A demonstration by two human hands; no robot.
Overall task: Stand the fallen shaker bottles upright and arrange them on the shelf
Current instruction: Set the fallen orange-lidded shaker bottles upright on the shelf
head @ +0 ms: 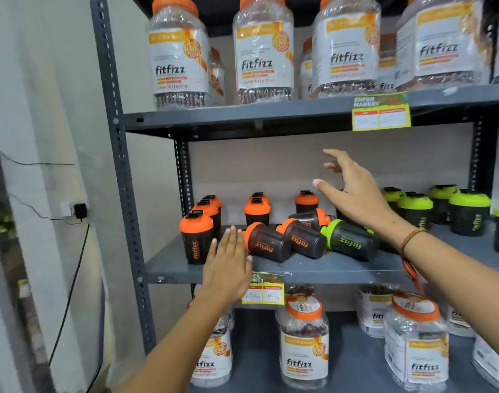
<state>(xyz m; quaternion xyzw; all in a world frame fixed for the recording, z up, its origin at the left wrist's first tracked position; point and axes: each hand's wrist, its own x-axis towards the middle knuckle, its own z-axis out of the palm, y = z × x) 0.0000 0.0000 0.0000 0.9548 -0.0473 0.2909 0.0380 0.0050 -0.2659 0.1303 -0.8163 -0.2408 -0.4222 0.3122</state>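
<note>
So the middle shelf (271,269) is where it all sits. Toward its front middle, four shakers are lying on their sides: two orange-lidded ones, a fallen orange shaker (266,241) and a second fallen orange shaker (302,238), a third orange one (313,218) just behind them, and a fallen green shaker (349,239) to their right. At the shelf's left end the upright orange shakers (197,236) stand in short rows (all printed fitfizz), and the upright green shakers (441,208) stand at its right end. The left hand (227,265) is flat and spread, holding nothing, at the shelf's front edge just beside the first fallen orange shaker. The right hand (353,191) hovers above the fallen ones, fingers splayed, grasping nothing
</note>
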